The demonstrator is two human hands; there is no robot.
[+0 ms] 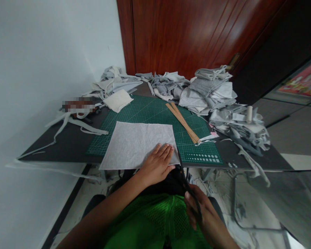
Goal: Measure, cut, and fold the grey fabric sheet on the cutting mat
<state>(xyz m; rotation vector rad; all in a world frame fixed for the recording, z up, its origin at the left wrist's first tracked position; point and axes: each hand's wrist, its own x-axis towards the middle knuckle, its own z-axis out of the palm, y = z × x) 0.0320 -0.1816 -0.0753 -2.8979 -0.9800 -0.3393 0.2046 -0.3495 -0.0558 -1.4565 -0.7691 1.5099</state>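
A pale grey piece of fabric (pixel 134 145) lies flat on the green cutting mat (pixel 147 109), its near edge reaching the front of the table. My left hand (pixel 159 160) rests palm down on the fabric's right part, fingers stretched out. Black scissors (pixel 186 185) are gripped in my right hand (pixel 203 207), in front of the table edge. Their blades point away from me and run along the fabric's right edge; whether they are parted I cannot tell. Two brown wooden strips (pixel 184 122), perhaps rulers, lie crossed on the mat to the right.
Folded and crumpled grey cloth (pixel 209 90) is heaped at the back right, with more scraps (pixel 241 124) along the right side. Another cloth pile (pixel 114 83) stands back left, with loose white strips (pixel 85 127) before it. A white wall (pixel 54 52) bounds the left.
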